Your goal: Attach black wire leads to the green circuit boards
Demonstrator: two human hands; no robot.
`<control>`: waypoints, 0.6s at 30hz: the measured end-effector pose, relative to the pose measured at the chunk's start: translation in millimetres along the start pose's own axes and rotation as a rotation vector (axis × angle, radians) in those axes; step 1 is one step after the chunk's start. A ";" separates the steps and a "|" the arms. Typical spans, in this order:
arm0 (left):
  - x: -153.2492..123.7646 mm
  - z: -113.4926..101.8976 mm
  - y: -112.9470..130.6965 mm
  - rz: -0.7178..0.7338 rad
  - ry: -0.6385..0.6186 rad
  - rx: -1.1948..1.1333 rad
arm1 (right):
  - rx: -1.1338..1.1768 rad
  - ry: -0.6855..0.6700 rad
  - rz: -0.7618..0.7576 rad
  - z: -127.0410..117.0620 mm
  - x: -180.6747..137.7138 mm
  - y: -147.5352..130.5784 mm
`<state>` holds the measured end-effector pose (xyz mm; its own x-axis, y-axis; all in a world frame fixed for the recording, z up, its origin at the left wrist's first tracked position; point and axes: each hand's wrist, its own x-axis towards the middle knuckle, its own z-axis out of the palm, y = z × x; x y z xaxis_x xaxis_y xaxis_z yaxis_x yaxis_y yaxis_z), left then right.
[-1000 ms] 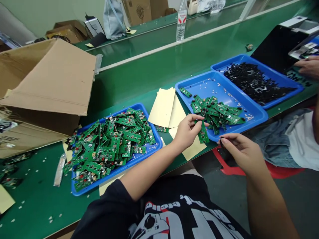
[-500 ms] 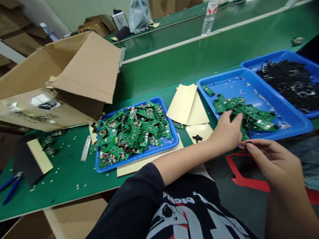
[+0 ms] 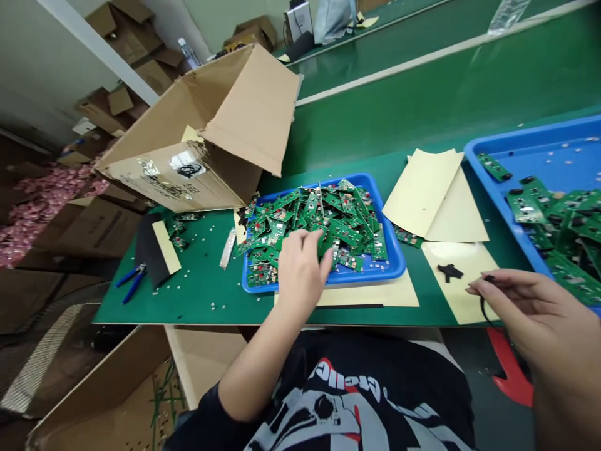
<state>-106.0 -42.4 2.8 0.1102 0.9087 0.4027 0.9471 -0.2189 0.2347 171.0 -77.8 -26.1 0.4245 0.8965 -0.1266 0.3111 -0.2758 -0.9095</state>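
Note:
My left hand [image 3: 303, 266] is over the near part of a blue tray [image 3: 323, 280] heaped with green circuit boards [image 3: 345, 232]. Its thumb stands apart from the bent fingers, and the fingertips reach the boards, partly hidden from me. On the right, my right hand [image 3: 539, 307] pinches a thin black strip [image 3: 483, 308] that curls down below the fingertips. Just left of that hand, a small bunch of black strips [image 3: 449, 272] lies on a pale yellow sheet [image 3: 462, 304]. A second blue tray [image 3: 498, 200] at the right edge holds more boards [image 3: 570, 250], some with black pieces on them.
An open cardboard box [image 3: 197, 150] stands behind the left tray. Blue-handled cutters [image 3: 134, 282] and a black sheet with a yellow edge [image 3: 157, 250] lie at left. Yellow sheets [image 3: 432, 194] lie between the trays. A red stool [image 3: 511, 369] is below the table edge.
My left hand has gone from the right tray's boards to the left tray's pile. My right hand still pinches the black strip, now away from the boards. The view has swung left.

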 end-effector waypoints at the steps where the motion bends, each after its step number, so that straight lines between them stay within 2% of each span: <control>1: -0.6 -0.1 -8.8 -0.030 0.003 0.078 | 0.013 -0.035 -0.026 7.0 -0.5 -0.3; 4: 0.4 3.1 -20.4 -0.053 -0.046 0.179 | 0.033 -0.149 -0.110 25.8 -4.9 -2.8; 7: 3.4 2.9 -20.5 -0.053 -0.058 0.061 | 0.034 -0.237 -0.194 38.9 -11.4 -6.0; 9: 6.1 -1.1 -19.9 -0.102 -0.019 -0.145 | 0.024 -0.254 -0.240 44.5 -14.7 -7.8; 12: 12.1 -7.9 -20.1 -0.293 0.034 -0.523 | 0.024 -0.266 -0.242 50.8 -16.4 -10.7; 14: 17.5 -9.1 -20.5 -0.409 0.024 -0.728 | 0.055 -0.278 -0.239 55.5 -15.9 -13.3; 18: 27.6 -5.2 -19.0 -0.553 -0.001 -1.054 | 0.124 -0.336 -0.281 68.0 -16.0 -20.9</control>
<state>-122.6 -15.0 14.0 -0.2349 0.9719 0.0180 0.1520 0.0184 0.9882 99.9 -62.8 -32.0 0.0321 0.9991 0.0294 0.2621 0.0200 -0.9648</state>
